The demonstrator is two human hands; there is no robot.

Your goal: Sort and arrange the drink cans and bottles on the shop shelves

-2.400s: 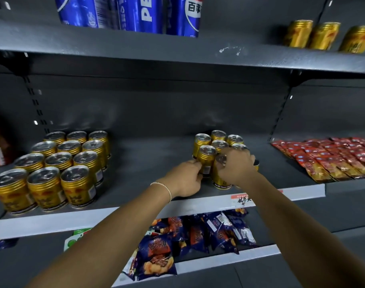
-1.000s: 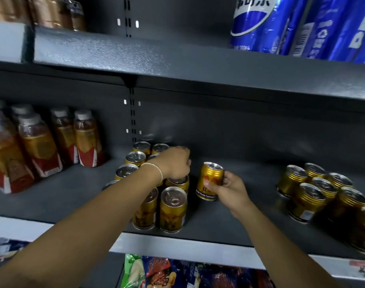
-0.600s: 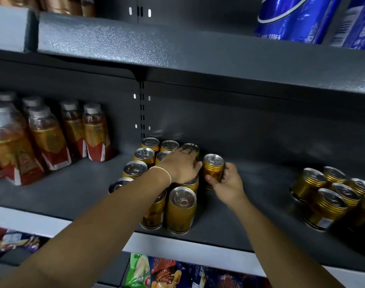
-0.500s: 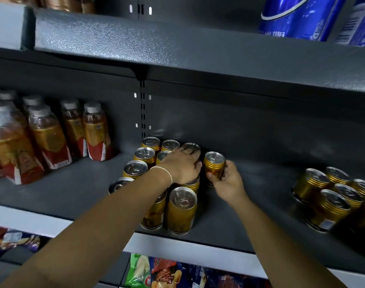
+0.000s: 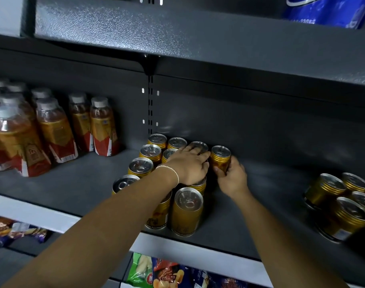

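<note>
Your right hand has its fingers curled round one gold can, upright at the back-right corner of the can block. Left hand lies on the block's tops, fingers near straight, gripping nothing. Step: adding that can to the back row. Next, prob. seat it flush w/ its neighbour on the shelf, w/o tipping others.

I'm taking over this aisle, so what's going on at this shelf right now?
A person is tidying drinks on a grey shelf. The right hand grips one gold can at the back right of a block of cans; the left hand rests flat on the block's tops. More cans stand further right, bottles to the left.
</note>
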